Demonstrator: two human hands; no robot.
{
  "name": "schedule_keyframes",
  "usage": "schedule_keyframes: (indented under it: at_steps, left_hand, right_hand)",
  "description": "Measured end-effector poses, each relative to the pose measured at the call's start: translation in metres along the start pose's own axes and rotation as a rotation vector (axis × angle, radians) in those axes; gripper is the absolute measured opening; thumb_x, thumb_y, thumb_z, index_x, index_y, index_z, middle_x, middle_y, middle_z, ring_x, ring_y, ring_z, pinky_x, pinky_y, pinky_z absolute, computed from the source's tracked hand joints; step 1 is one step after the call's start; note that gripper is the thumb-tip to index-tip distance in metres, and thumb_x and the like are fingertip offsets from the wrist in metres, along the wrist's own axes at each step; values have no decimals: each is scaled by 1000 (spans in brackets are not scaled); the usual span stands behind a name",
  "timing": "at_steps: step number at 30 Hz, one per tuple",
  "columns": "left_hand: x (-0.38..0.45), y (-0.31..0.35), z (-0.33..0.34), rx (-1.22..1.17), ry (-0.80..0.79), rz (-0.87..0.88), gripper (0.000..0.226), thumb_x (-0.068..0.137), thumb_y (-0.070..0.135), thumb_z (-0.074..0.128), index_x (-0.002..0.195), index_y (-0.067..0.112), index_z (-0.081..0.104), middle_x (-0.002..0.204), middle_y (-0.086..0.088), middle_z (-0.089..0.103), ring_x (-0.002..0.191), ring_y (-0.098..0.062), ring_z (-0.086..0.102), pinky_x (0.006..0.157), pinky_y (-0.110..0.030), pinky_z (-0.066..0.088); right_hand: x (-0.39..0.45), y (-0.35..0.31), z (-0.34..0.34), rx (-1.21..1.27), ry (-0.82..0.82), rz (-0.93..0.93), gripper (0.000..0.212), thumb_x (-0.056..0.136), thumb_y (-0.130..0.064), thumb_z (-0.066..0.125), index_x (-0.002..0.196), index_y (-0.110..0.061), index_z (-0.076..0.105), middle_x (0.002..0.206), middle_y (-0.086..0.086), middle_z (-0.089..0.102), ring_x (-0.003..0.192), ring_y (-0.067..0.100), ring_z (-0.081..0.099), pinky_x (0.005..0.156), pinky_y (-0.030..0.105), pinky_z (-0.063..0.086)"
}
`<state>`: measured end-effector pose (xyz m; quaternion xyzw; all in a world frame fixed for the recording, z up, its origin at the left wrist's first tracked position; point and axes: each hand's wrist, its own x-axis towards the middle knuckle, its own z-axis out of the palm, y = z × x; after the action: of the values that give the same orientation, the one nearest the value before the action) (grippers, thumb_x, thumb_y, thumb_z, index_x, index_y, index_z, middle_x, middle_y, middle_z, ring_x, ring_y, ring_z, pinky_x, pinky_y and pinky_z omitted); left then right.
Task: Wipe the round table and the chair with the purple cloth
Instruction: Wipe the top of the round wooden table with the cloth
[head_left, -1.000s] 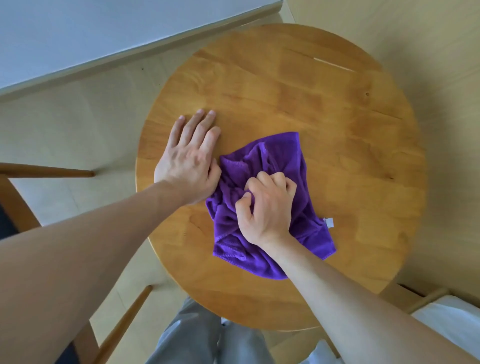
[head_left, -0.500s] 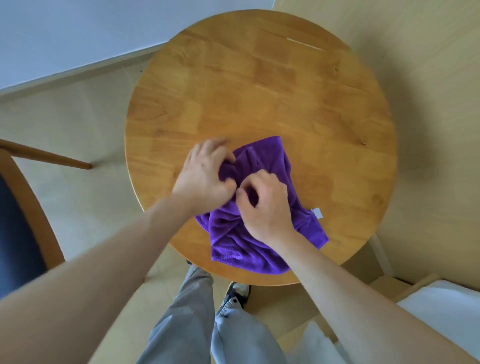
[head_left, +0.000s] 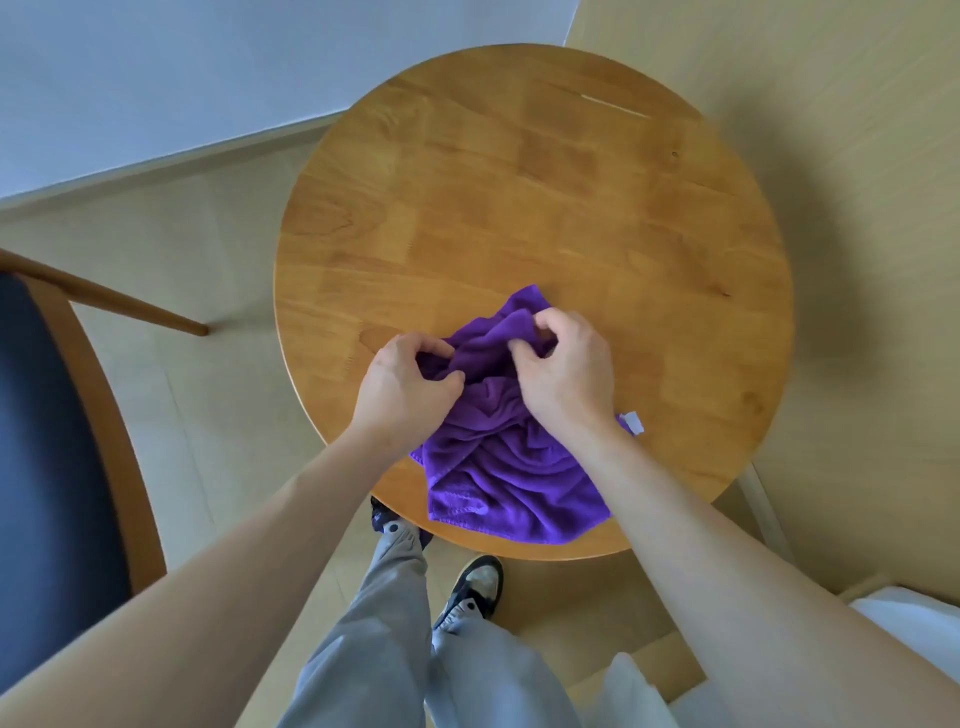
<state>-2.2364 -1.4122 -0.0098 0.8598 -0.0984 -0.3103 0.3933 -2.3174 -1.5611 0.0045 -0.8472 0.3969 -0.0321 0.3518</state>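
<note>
Purple cloth (head_left: 501, 467) lies bunched on the near part of the round table's surface (head_left: 545, 208), its near hem reaching almost to the table edge. A white care tag (head_left: 634, 422) sticks out on the right side.

Left hand (head_left: 402, 392) grips the cloth's left folds, fingers curled into the fabric. Right hand (head_left: 569, 371) pinches a raised ridge near the far end, fingers (head_left: 543, 322) curled round it. Both hold cloth; neither is flat on the wood.

Chair (head_left: 57, 441) stands well apart to the left: dark seat pad, curved wooden frame, one wooden rail toward the table. No sign it is being wiped at present.

Risks, as judged:
- Cloth is a loose heap, not a flat pad. Wiping in this shape would likely leave streaks and missed bands, since only the ridges touch the wood.
- The near hem sits close to the rim. A pull toward the body could drag it over the edge and drop it on the floor by the shoes (head_left: 470, 584).
- The far half of the surface lies a long reach away; leaning could shift weight onto the near rim of a small table.
- Two-hand pinching gives little downward pressure.
</note>
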Motion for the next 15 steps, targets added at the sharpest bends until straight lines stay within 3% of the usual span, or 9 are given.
schedule_keyframes:
  at_steps: [4,7,11,15]
  left_hand:
    - [2,0,-1,12,7,-34,16,84,24,74,98,27,69,89,7,71,83,-14,67,75,-32,54]
    - [5,0,0,11,29,-44,12,84,26,75,95,25,71,68,10,64,68,-9,61,66,-28,46]
    - [10,2,1,49,47,-57,20,82,39,78,84,22,66,67,9,60,66,-10,58,59,-27,42]
    - [9,3,-1,35,67,-80,20,83,32,77,83,16,66,70,5,61,66,-15,58,58,-29,44]
  right_hand:
    - [13,9,-19,-33,87,2,13,89,-26,74,88,-13,71,85,2,70,83,27,62,75,34,39]
    - [32,13,-25,0,165,34,17,90,-27,73,93,-11,69,92,7,69,89,28,63,81,35,42]
    - [52,13,-12,-21,-8,152,37,89,-35,74,115,-10,64,115,10,66,110,29,62,93,35,46]
    - [42,14,7,-81,-162,111,36,87,-28,71,111,-13,47,104,1,59,98,27,57,81,34,42]
